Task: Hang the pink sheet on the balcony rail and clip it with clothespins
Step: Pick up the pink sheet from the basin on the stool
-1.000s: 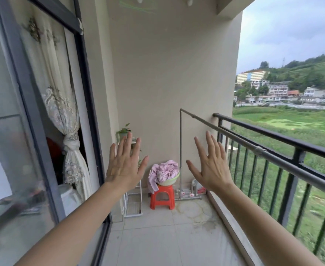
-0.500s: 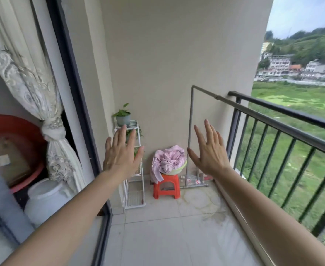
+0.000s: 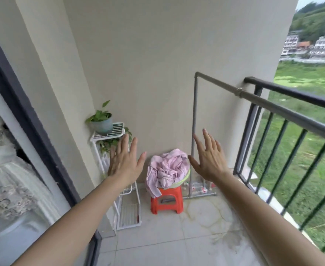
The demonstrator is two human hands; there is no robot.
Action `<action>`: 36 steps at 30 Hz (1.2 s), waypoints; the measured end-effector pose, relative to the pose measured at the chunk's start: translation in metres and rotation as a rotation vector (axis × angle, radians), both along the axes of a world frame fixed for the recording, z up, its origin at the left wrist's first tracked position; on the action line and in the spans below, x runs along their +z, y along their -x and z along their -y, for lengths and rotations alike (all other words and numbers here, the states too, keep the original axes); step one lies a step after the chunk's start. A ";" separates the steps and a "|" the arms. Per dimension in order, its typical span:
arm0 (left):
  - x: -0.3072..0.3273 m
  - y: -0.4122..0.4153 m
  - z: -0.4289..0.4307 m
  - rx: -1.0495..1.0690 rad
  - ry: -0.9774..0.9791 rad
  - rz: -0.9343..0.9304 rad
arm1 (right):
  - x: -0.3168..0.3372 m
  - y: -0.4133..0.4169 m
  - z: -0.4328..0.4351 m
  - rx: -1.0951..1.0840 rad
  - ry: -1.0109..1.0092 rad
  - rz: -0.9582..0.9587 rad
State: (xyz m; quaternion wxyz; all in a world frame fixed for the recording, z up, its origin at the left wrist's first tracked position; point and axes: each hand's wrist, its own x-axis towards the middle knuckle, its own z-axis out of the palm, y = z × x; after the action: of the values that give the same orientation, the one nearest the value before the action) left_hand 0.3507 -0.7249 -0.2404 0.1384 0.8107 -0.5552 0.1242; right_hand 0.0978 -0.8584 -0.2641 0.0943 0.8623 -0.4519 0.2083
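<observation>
The pink sheet (image 3: 166, 167) lies crumpled in a pale green basin (image 3: 182, 180) on a red plastic stool (image 3: 166, 200) at the far end of the balcony. My left hand (image 3: 124, 160) and my right hand (image 3: 208, 157) are stretched out in front of me, fingers spread, holding nothing, one on each side of the sheet and short of it. A grey metal drying rail (image 3: 253, 96) runs along the right, just inside the black balcony railing (image 3: 292, 94). No clothespins are clearly visible.
A white wire shelf (image 3: 117, 135) with a potted plant (image 3: 101, 121) stands against the wall left of the stool. A dark door frame (image 3: 29, 120) and a lace curtain (image 3: 6, 169) are on the left. The rail's post (image 3: 193, 150) stands by the stool.
I have moved forward along the balcony, so the stool and sheet appear nearer and larger. Both hands stay open and raised, now framing the sheet.
</observation>
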 end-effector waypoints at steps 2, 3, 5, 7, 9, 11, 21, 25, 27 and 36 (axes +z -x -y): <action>0.005 -0.017 0.050 0.014 -0.030 0.008 | 0.005 -0.014 0.057 0.010 -0.019 -0.024; 0.009 -0.026 0.072 0.022 -0.038 0.013 | 0.009 -0.023 0.083 0.004 -0.033 -0.020; 0.015 -0.044 0.110 0.036 -0.033 0.010 | 0.015 -0.040 0.128 -0.019 -0.070 0.003; 0.013 -0.065 0.143 0.050 -0.032 0.015 | 0.013 -0.058 0.166 -0.020 -0.087 0.015; 0.004 -0.086 0.178 0.052 -0.039 0.021 | 0.004 -0.077 0.200 0.005 -0.101 -0.002; -0.009 -0.107 0.213 0.053 -0.050 0.001 | -0.010 -0.098 0.234 0.019 -0.127 -0.032; -0.114 -0.215 0.407 -0.052 -0.209 -0.191 | -0.101 -0.210 0.399 -0.063 -0.347 -0.201; -0.160 -0.251 0.479 -0.098 -0.342 -0.288 | -0.131 -0.250 0.465 -0.130 -0.466 -0.276; -0.186 -0.262 0.507 -0.115 -0.402 -0.340 | -0.152 -0.264 0.488 -0.158 -0.529 -0.268; -0.401 -0.249 0.546 -0.031 -0.593 -0.766 | -0.355 -0.279 0.509 -0.215 -0.879 -0.299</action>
State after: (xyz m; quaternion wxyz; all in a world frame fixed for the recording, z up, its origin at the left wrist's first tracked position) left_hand 0.5992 -1.2707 -0.6414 0.0978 0.7942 -0.4878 -0.3488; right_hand 0.3769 -1.3676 -0.6193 -0.1944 0.7894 -0.5653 -0.1398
